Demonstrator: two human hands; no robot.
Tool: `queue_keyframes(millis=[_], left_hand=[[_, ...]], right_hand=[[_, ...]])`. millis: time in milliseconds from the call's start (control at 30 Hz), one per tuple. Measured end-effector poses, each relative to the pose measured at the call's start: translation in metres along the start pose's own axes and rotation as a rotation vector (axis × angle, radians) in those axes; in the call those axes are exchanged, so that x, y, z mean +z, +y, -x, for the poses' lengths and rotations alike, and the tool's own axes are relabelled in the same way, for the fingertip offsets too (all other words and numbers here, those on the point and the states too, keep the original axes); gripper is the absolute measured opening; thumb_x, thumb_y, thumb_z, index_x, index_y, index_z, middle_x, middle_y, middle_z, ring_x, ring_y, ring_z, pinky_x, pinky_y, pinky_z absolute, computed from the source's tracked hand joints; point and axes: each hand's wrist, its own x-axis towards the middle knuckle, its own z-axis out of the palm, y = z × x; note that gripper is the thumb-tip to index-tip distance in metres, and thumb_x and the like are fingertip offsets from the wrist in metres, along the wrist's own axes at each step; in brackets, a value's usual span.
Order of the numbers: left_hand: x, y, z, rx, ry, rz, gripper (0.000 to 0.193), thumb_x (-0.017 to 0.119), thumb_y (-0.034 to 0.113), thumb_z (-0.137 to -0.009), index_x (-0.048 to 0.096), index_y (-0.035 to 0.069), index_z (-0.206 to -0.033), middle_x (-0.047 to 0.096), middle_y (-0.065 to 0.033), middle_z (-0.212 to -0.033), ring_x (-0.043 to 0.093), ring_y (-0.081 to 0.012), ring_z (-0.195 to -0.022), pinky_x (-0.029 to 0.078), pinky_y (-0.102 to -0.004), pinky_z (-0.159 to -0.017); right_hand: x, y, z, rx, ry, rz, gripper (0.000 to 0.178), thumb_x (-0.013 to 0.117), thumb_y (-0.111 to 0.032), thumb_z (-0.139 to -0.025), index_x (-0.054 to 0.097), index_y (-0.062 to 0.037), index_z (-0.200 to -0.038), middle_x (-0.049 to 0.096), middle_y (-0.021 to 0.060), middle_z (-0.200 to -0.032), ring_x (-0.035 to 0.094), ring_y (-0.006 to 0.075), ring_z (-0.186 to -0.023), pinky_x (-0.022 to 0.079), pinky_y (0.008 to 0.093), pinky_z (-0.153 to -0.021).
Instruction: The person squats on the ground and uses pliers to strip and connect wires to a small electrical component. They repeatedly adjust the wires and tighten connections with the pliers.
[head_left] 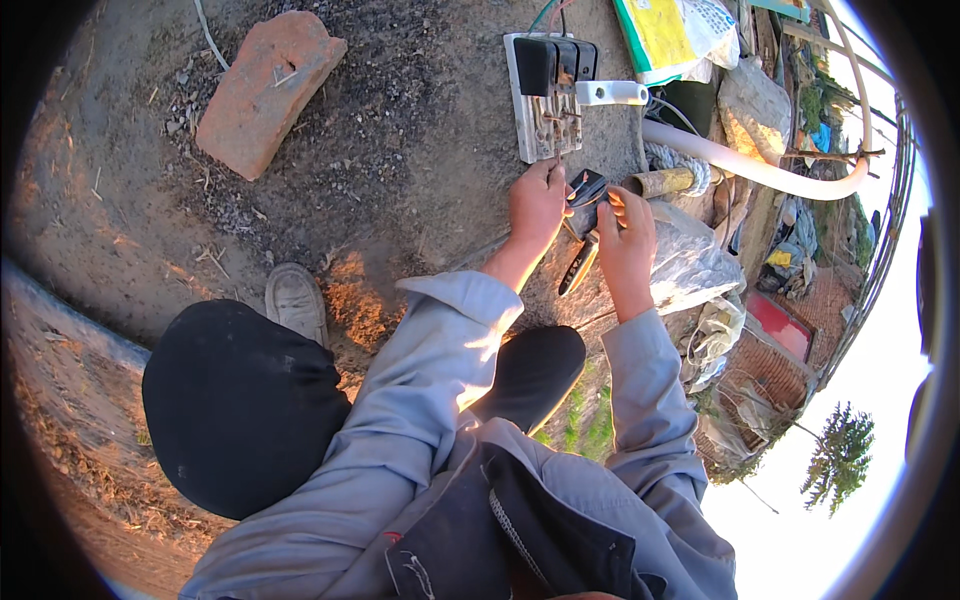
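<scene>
Grey shirt [385,430] closest; switch [550,110] lies lengthwise away, white handle [612,93] pointing right. Left hand [537,212] curled at its near end, can't tell its grip; right hand [628,245] pinches black piece [587,187] just beside it.

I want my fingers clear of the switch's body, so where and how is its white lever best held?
Probably by the free outer end of the white lever, pinched across its narrow width from the right: it juts out sideways beyond the switch base.
</scene>
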Motion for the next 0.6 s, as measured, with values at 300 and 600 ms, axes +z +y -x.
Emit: queue_keyframes(millis=[300,600], left_hand=[[-0.002,0.000,-0.003,-0.048,-0.037,0.058,0.028,0.056,0.019,-0.102,0.063,-0.003,-0.116,0.066,-0.0080,-0.080,0.063,-0.0126,-0.055,0.055,-0.0282,-0.051],[-0.001,0.002,-0.002,-0.075,-0.052,0.052,0.030,0.056,0.023,-0.103,0.063,-0.004,-0.115,0.068,-0.0090,-0.082,0.065,-0.0131,-0.057,0.056,-0.0285,-0.053]], right_hand=[[0.028,-0.025,-0.089,-0.210,-0.274,0.205,0.018,0.067,-0.020,-0.090,0.067,-0.0060,-0.100,0.067,0.0147,-0.095,0.066,0.0366,-0.086,0.052,0.0448,-0.073],[0.028,-0.020,-0.106,-0.194,-0.507,0.200,0.017,0.062,-0.019,-0.090,0.061,-0.0023,-0.093,0.066,0.0220,-0.092,0.063,0.0438,-0.089,0.050,0.0514,-0.077]])
